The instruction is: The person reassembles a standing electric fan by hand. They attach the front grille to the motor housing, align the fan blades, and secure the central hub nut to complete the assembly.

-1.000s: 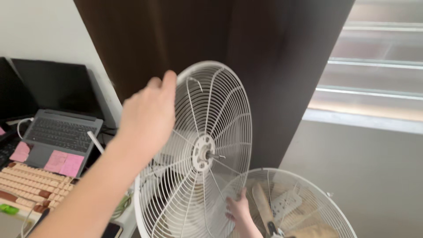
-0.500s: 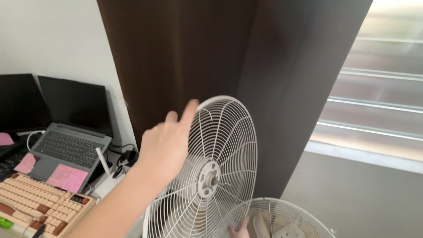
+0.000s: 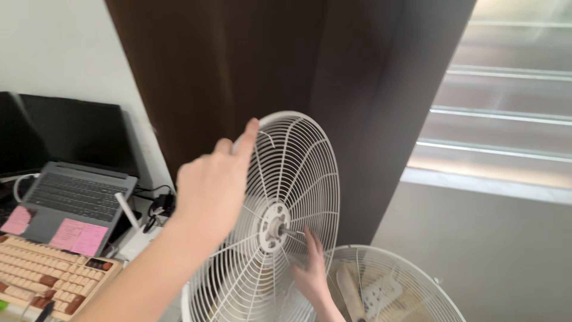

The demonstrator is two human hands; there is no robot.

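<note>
Head view, the only one I have. Centre of frame: a white wire fan guard (image 3: 280, 220), standing upright and turned edge-on toward the right, with a round hub and a short metal shaft (image 3: 292, 231) poking out of it.

My left hand (image 3: 211, 191) comes in from the lower left; its fingers are loosely spread, and the index fingertip touches the guard's top rim near upper centre. Nothing is closed in that hand.

My right hand (image 3: 310, 271) rises from the bottom edge, just right of the hub, fingers open and extended up along the wires toward the shaft. I cannot tell whether they touch it; the hand grips nothing that I can see.

Lower right: a second white guard (image 3: 411, 280), lying flatter, with a white power strip (image 3: 381, 289) visible through its wires.

Left side: a grey laptop (image 3: 74, 194) with pink sticky notes (image 3: 77, 235), a beige keyboard (image 3: 42, 277) below it. Dark brown curtain (image 3: 268, 65) behind; window (image 3: 506, 101) at upper right.
</note>
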